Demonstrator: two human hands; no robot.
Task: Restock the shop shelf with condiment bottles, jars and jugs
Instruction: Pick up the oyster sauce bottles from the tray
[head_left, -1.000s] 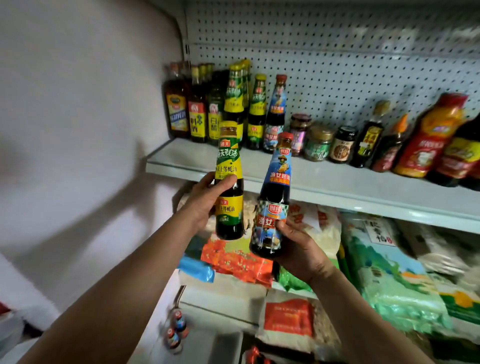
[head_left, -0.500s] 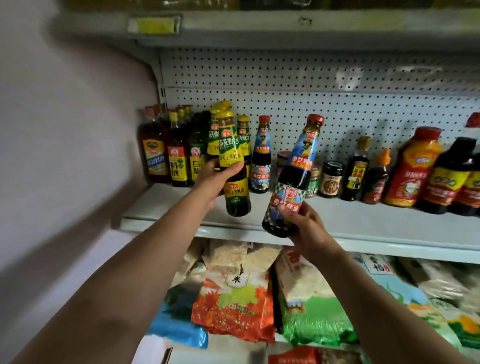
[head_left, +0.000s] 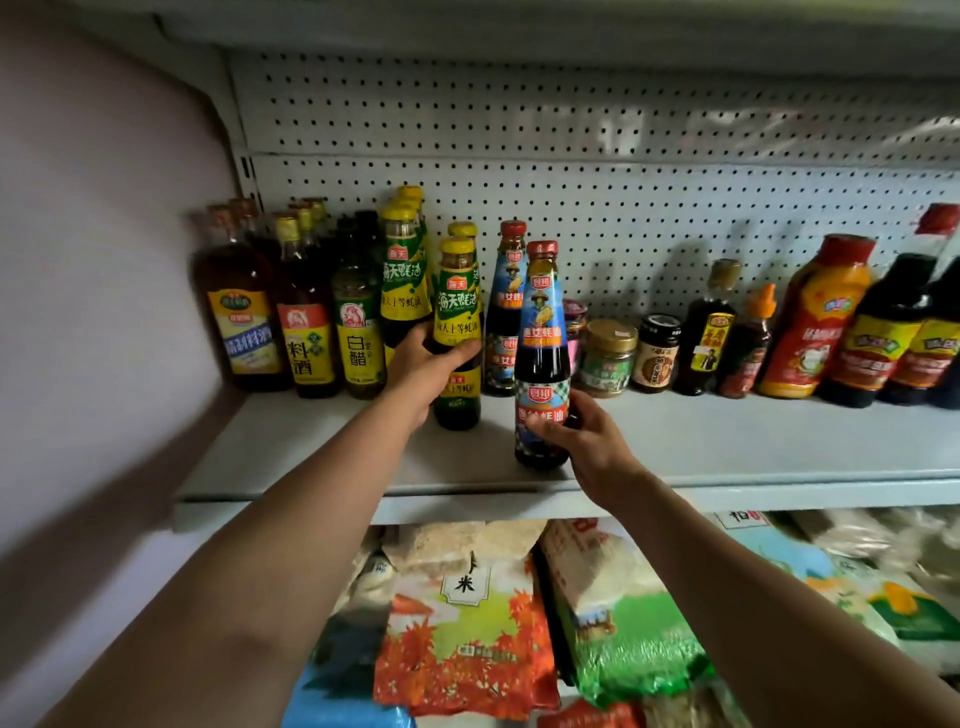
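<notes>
On the shelf (head_left: 727, 441), seen from the head camera, both hands are setting down dark sauce bottles. Left hand (head_left: 423, 371) grips the green bottle (head_left: 457, 332) around its middle, thumb curled across the yellow-green label and the other fingers wrapped behind it; its base stands on or just above the shelf, in front of matching yellow-capped bottles (head_left: 402, 270). Right hand (head_left: 582, 439) holds the blue bottle (head_left: 541, 358) low on its body, thumb and fingers curled round the checked lower label; that bottle is upright near the shelf's front edge, and whether its base touches the board I cannot tell. A twin red-capped bottle (head_left: 508, 306) stands just behind it. Left of the green bottle are vinegar and cooking-wine bottles (head_left: 306, 322) against the wall. To the right sit small jars (head_left: 608, 356), then more sauce bottles (head_left: 815, 317) along the pegboard (head_left: 623, 197). Below the shelf lie bags of rice (head_left: 467, 618).
</notes>
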